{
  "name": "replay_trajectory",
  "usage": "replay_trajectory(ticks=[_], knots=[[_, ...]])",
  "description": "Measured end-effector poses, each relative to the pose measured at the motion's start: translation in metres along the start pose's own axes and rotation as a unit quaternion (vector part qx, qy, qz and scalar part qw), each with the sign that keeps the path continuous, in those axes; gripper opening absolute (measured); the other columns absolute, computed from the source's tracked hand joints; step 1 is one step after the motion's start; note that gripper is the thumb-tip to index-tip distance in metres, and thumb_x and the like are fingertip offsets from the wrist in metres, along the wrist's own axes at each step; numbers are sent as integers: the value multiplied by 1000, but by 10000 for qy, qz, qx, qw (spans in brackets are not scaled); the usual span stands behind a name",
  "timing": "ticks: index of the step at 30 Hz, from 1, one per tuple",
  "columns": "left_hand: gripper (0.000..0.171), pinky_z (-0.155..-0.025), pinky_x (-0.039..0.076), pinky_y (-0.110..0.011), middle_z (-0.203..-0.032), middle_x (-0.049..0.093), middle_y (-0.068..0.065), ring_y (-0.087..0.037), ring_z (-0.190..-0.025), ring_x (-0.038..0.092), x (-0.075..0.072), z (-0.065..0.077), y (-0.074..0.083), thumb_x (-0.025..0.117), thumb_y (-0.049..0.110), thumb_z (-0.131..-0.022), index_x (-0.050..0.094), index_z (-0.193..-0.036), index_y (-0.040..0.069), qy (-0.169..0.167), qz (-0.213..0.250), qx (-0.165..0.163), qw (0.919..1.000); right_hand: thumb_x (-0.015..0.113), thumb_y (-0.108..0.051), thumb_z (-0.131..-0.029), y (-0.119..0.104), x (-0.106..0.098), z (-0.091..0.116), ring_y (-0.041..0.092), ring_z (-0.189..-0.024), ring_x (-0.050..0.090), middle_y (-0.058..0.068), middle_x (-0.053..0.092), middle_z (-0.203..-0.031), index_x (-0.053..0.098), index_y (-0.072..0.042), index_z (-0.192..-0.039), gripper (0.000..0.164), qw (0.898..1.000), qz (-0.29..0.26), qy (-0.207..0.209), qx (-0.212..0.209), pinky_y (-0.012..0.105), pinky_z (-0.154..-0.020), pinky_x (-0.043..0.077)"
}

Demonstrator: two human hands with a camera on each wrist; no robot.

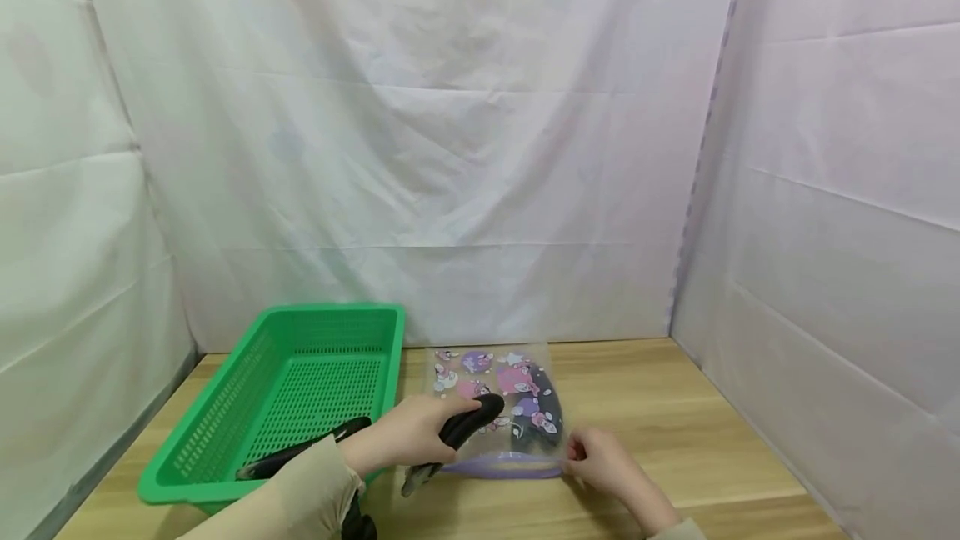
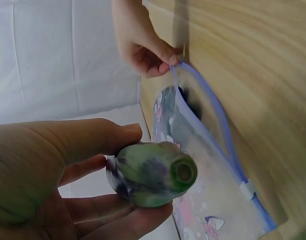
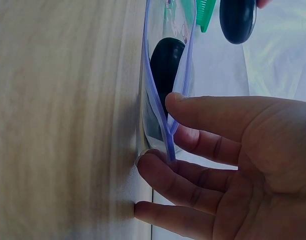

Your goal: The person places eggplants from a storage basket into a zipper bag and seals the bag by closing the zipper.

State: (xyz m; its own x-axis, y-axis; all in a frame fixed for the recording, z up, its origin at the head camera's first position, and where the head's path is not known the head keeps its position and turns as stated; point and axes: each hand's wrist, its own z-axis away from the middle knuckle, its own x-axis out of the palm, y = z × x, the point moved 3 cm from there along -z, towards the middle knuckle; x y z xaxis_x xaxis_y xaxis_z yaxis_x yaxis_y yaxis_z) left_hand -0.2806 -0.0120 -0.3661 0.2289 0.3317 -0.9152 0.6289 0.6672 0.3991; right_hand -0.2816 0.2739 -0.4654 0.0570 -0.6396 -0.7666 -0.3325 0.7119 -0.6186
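Left hand (image 1: pixel 416 436) curled round an eggplant (image 1: pixel 472 421), right hand (image 1: pixel 603 462) pinching a mouth corner of the bag (image 1: pixel 513 386), I might snag its rim (image 1: pixel 510 473) if it sags.

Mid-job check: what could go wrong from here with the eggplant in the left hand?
The bag may fold or snag at its mouth: the right hand pinches only one corner, and the gap looks narrow.
The eggplant inside lies near the mouth, so it might block the way.
The held eggplant looks smooth and could slip from the left hand.
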Motion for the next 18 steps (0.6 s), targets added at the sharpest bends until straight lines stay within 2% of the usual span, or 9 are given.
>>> replay_trajectory(ticks=[4,7,13,18], knots=[[70,-62,44,-26,-127,62,-1,-8,-82,56,10,2,5,80,19,-73,55,-139,20,-59,-19,23,10000,76,-7,-74,1,2,0,6,-53,45,-7,50,-63,55,-13,-70,23,9999,127,61,-69,25,-49,41],[71,-65,44,-26,-124,63,1,-7,-84,56,17,3,8,81,21,-73,55,-139,22,-164,22,47,9999,76,-8,-75,2,2,0,6,-53,46,-7,51,-63,55,-13,-69,22,9999,130,56,-83,25,-49,41],[68,-69,45,-26,-122,64,5,-6,-91,60,27,4,13,80,23,-75,55,-138,23,-305,-110,333,9989,75,-8,-74,1,1,-2,5,-51,45,-8,50,-61,54,-14,-68,23,9999,165,18,-29,25,-49,39],[68,-74,48,-28,-125,63,6,-9,-101,61,32,2,18,80,23,-75,55,-138,22,-381,-9,482,9981,74,-7,-75,2,1,-1,6,-51,45,-8,50,-61,55,-14,-68,22,9999,139,-4,-9,25,-49,40]])
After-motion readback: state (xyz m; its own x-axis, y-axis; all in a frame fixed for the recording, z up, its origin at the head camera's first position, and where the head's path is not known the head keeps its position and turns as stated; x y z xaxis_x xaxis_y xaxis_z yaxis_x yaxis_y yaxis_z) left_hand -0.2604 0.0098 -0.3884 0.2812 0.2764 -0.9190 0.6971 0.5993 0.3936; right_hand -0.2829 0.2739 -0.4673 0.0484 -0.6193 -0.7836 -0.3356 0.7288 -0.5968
